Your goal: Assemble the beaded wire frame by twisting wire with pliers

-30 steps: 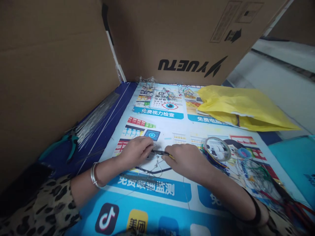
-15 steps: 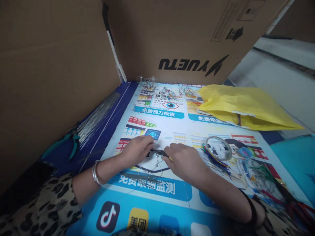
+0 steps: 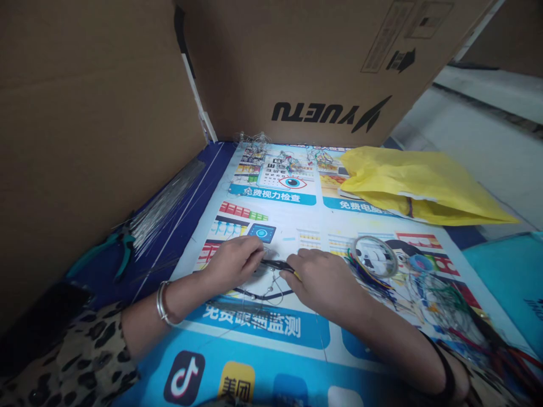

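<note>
My right hand [image 3: 322, 278] is closed around dark pliers [image 3: 275, 264] with a bit of yellow on the handle. Their narrow jaws point left and reach the fingertips of my left hand [image 3: 237, 261]. Those left fingers are pinched together at the jaw tips, on what looks like thin wire; the exact spot is hidden. Below the pliers, a thin wire strand with small silvery beads [image 3: 270, 289] loops over the printed sheet [image 3: 292, 226].
Teal-handled pliers [image 3: 124, 254] and a bundle of straight wires [image 3: 163, 206] lie at left. A tape roll [image 3: 375, 257], coloured wires [image 3: 371, 281] and tangled wire [image 3: 445, 302] lie at right. A yellow bag [image 3: 424, 183] sits behind; cardboard [image 3: 297, 62] walls the back.
Both hands stay nearly in place. The right hand and pliers shift only slightly, and the right forearm has turned a little. The objects around them look unmoved.
</note>
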The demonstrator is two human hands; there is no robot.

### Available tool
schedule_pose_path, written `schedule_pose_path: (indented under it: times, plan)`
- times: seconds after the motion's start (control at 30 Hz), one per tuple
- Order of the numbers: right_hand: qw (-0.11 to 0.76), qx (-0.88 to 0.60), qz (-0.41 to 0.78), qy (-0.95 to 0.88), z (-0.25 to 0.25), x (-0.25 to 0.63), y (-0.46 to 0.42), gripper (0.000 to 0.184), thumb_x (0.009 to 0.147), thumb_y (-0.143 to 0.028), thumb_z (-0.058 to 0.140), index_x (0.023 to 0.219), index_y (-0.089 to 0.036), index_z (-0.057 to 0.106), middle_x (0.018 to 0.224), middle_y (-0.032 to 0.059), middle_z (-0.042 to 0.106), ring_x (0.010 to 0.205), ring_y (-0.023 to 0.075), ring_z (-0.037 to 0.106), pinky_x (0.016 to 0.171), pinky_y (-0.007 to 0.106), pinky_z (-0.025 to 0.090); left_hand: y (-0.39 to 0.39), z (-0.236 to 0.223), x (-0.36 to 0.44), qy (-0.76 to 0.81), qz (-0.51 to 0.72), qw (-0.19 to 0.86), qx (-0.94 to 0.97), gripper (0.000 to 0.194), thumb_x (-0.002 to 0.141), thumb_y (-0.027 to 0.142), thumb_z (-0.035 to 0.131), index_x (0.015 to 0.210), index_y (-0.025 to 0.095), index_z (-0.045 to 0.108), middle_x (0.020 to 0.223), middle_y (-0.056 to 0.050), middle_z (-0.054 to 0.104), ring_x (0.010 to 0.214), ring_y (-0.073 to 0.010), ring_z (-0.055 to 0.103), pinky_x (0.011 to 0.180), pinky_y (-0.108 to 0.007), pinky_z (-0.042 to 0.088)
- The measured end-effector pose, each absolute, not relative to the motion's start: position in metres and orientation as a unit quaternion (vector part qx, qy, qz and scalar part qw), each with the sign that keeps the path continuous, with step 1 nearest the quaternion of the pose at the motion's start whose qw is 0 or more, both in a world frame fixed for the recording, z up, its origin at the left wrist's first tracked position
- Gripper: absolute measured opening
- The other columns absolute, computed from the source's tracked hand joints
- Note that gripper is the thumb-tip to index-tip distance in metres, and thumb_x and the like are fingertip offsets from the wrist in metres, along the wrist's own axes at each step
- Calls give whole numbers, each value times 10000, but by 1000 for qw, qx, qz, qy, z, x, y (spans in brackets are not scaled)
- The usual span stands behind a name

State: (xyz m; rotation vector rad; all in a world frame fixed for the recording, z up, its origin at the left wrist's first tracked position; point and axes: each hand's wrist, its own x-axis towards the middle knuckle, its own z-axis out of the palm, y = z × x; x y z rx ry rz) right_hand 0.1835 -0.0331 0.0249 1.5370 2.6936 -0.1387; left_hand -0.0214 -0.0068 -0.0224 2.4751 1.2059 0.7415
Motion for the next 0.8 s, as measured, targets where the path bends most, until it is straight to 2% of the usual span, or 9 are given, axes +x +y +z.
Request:
schedule_pose_path:
  times: [0.6, 0.8]
  plan:
    - [27, 482, -18, 876, 30, 178, -33, 252, 871, -346, 435, 791, -199, 624, 777, 57, 622, 723, 198, 570, 571, 289, 312, -14, -21, -18, 403, 230, 76, 883, 161, 894, 196, 403, 779, 168, 512, 686, -16, 564, 650, -146, 530, 588, -249, 389]
    - [32, 484, -26, 874, 30, 178, -35, 244, 875, -331, 434, 788, -196, 618, 781, 47, 623, 728, 190, 568, 580, 287, 324, -12, -20, -17, 416, 225, 119, 873, 196, 904, 214, 377, 765, 165, 507, 686, -22, 557, 659, -150, 528, 595, -257, 398]
